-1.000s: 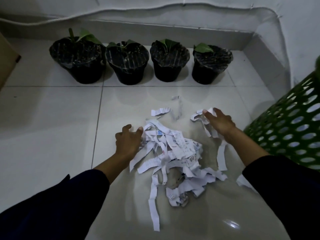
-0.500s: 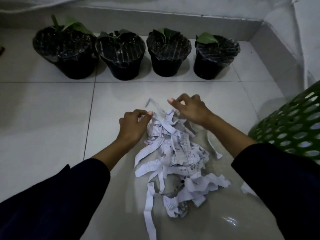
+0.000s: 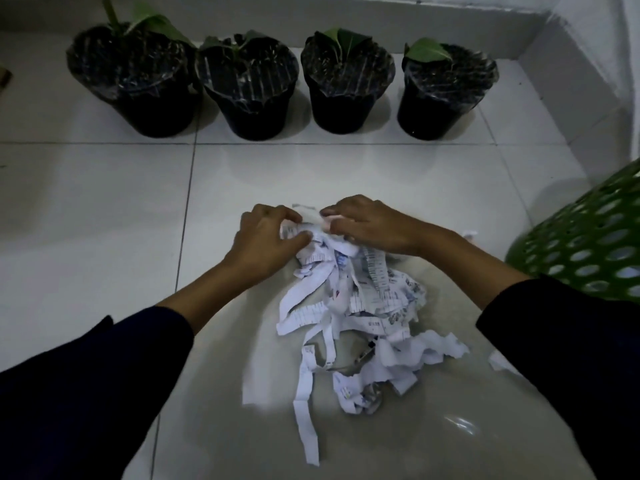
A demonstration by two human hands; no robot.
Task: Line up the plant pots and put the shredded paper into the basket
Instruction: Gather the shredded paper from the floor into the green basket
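Nearest the camera, two dark sleeves reach forward over a pale tiled floor. The shredded paper lies on the floor in a loose heap of white printed strips, and it serves as the landmark here: one long strip trails off its near edge toward the camera, and a stray scrap lies on the floor just to its right, close to the right sleeve.

At the far end of the paper heap the two hands meet. The left hand has its fingers curled in and grips a bunch of strips at the heap's far left corner. The right hand is curled likewise, knuckles up, fingertips closed on the strips at the heap's far right corner. The two hands are just beside each other, with crumpled paper bunched up between them.

To the right of the paper, well apart from it, stands a green basket with oval holes in its wall, cut off by the picture's edge.

Beyond the paper, across a stretch of tile, four black plant pots stand in a row along the base of a grey wall, each wrapped in shiny film at the top with a green leaf showing. The two left pots touch or nearly touch; the two right ones stand slightly apart
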